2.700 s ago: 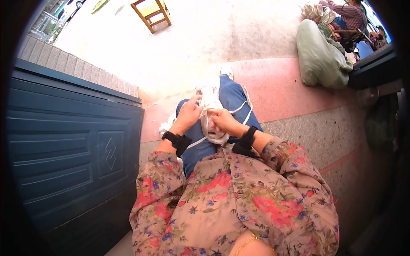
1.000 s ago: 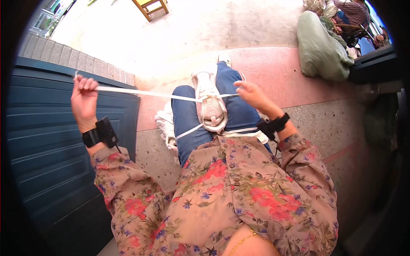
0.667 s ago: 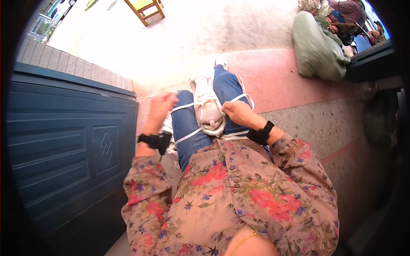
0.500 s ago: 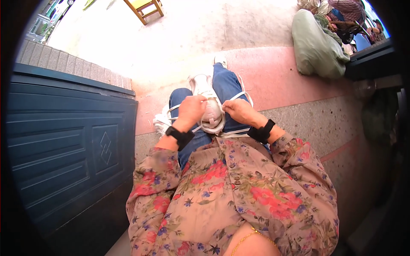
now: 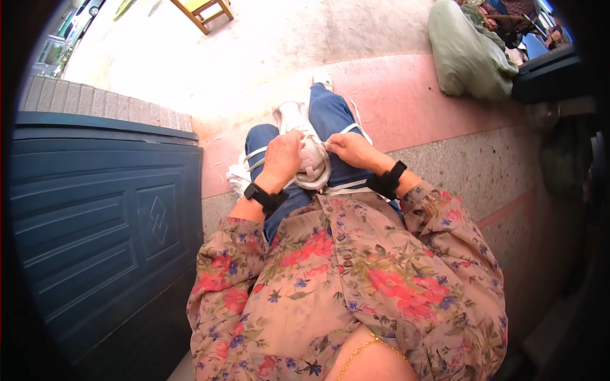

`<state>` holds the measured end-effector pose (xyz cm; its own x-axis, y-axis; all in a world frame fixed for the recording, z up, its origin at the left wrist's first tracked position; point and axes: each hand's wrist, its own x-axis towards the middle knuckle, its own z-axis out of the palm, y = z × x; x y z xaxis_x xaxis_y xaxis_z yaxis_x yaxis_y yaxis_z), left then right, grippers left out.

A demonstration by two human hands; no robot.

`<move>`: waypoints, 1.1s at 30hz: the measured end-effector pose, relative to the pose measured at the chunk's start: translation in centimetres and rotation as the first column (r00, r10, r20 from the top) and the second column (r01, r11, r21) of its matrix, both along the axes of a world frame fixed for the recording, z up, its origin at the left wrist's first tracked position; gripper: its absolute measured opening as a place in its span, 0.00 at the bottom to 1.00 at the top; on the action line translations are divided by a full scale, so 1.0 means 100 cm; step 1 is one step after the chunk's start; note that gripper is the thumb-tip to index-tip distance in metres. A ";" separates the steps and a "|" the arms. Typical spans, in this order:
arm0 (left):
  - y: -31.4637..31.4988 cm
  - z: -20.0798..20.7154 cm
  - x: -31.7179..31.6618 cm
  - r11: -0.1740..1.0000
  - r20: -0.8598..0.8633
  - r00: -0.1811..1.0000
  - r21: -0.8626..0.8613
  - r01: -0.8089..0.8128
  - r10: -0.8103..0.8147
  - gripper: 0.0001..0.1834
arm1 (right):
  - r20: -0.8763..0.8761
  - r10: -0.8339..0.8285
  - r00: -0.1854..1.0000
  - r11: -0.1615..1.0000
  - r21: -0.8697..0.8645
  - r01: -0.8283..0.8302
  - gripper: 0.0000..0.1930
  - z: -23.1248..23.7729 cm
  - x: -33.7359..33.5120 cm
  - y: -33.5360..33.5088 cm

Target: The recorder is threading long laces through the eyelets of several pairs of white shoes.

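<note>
Grip pinched on a white lace [image 5: 349, 127], your right hand [image 5: 356, 152] flanks the pale shoe [image 5: 312, 170] between your legs [image 5: 332, 111];
your left hand [image 5: 283, 159], its hold hidden, has swung back; both now are at the shoe.

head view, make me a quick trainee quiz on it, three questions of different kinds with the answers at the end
1. Multiple choice: where is the white shoe?
a) beside the green bag
b) between the denim-clad legs
c) under the wooden stool

2. True or false: the left hand and the right hand are both at the white shoe.

3. Fill in the blank: the panelled door at the left of the picture is dark ____ in colour.

Key: 1 b; 2 true; 3 blue.
</note>
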<state>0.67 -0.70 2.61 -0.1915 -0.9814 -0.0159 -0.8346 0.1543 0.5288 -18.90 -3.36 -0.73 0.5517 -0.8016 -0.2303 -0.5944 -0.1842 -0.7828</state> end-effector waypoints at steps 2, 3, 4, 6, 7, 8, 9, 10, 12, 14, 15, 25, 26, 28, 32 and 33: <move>-0.001 -0.006 -0.003 1.000 0.128 0.992 0.028 0.011 -0.014 0.05 | 0.003 -0.005 1.000 1.000 0.005 0.005 0.13 -0.002 0.001 0.000; -0.001 -0.008 -0.004 0.998 0.254 0.967 0.057 0.017 -0.031 0.05 | 0.006 -0.010 1.000 1.000 0.013 0.010 0.13 -0.003 0.001 0.000; 0.001 -0.010 -0.006 0.998 0.255 0.967 0.057 0.016 -0.030 0.05 | 0.010 -0.014 1.000 1.000 0.021 0.014 0.13 -0.004 0.002 0.000; 0.005 -0.008 -0.014 1.000 0.395 0.919 -0.008 0.022 -0.017 0.04 | 0.012 -0.035 0.999 0.999 0.032 0.034 0.13 -0.007 0.001 -0.001; 0.007 -0.007 -0.014 1.000 0.395 0.918 -0.007 0.026 -0.021 0.04 | 0.015 -0.049 0.999 0.998 0.041 0.049 0.13 -0.009 0.001 -0.001; 0.008 -0.006 -0.012 0.999 0.439 0.898 -0.032 0.037 -0.019 0.04 | 0.015 -0.051 0.999 0.998 0.042 0.051 0.13 -0.008 0.001 -0.002; 0.009 -0.006 -0.011 0.997 0.483 0.876 -0.056 0.049 -0.016 0.04 | 0.024 -0.055 0.998 0.998 0.029 0.054 0.13 -0.006 0.000 -0.002; 0.009 -0.006 -0.009 0.997 0.483 0.876 -0.055 0.051 -0.018 0.04 | 0.034 -0.059 0.998 0.998 0.017 0.058 0.13 -0.005 0.001 -0.002; 0.008 -0.005 -0.005 1.000 0.479 0.878 0.026 -0.004 -0.009 0.04 | 0.170 -0.173 0.970 0.984 -0.013 0.178 0.13 -0.004 0.006 0.000; 0.006 -0.002 -0.004 0.998 0.465 0.885 0.069 -0.015 -0.019 0.05 | 0.302 -0.279 0.911 0.953 -0.027 0.301 0.13 0.000 0.015 0.003; 0.004 -0.001 -0.003 0.993 0.452 0.892 0.112 -0.032 -0.022 0.06 | 0.316 -0.285 0.905 0.956 0.026 0.292 0.13 0.009 0.023 0.003; 0.000 -0.017 0.009 0.965 0.070 0.992 0.232 -0.123 0.109 0.07 | 0.207 -0.244 0.948 0.942 -0.182 0.282 0.13 -0.003 0.048 0.012; 0.002 -0.008 0.002 0.971 0.244 0.968 0.210 -0.116 0.063 0.07 | 0.182 -0.220 0.958 0.943 -0.210 0.257 0.13 -0.002 0.047 0.012; 0.003 -0.003 -0.003 0.977 0.408 0.913 0.189 -0.102 0.017 0.07 | 0.154 -0.200 0.968 0.943 -0.237 0.232 0.13 -0.002 0.045 0.011; 0.002 -0.004 -0.004 0.987 0.403 0.915 0.155 -0.052 -0.015 0.06 | 0.089 -0.108 0.990 0.926 -0.353 0.132 0.16 -0.003 0.045 0.011; 0.002 -0.005 -0.003 0.988 0.391 0.920 0.149 -0.036 -0.026 0.07 | 0.083 -0.106 0.991 0.917 -0.377 0.130 0.16 -0.002 0.046 0.011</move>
<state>0.37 -0.51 2.09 -0.1345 -0.9624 -0.2359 -0.9798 0.0937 0.1764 -14.27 -2.23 -0.96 0.4510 -0.8822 0.1354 -0.5848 -0.4067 -0.7019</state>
